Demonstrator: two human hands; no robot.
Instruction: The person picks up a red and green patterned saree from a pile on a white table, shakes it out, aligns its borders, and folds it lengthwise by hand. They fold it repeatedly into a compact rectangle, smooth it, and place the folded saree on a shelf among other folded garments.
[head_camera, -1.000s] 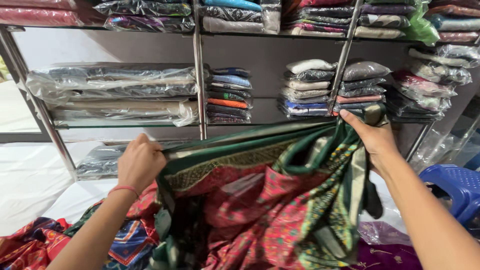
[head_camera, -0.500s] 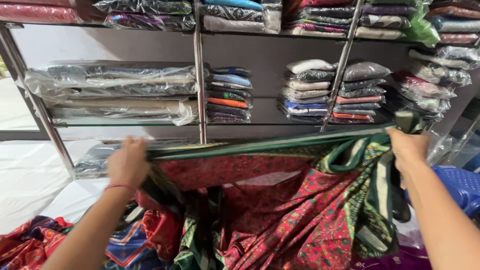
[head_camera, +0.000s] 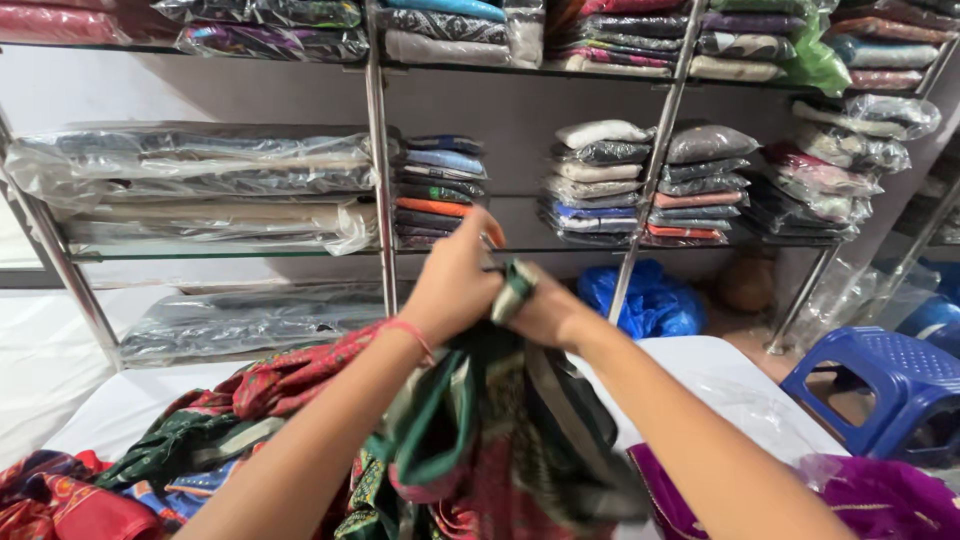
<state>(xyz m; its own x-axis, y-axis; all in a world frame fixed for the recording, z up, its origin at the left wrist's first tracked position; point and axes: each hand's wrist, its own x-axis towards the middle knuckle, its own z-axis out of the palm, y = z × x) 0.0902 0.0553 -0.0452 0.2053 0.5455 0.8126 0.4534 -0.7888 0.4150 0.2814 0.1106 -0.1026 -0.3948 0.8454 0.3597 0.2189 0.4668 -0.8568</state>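
1. My left hand (head_camera: 455, 285) and right hand (head_camera: 540, 310) meet at the centre of the frame, both closed on the top edge of the green and red patterned cloth (head_camera: 480, 440).
2. The cloth hangs bunched below my hands, down to the lower middle.
3. Behind, metal shelves (head_camera: 378, 150) hold folded fabrics in plastic.
4. A blue plastic stool (head_camera: 880, 380) stands at the lower right.

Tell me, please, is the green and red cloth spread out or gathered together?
Gathered: the left hand and right hand meet, pinching the green and red cloth, which hangs doubled below.
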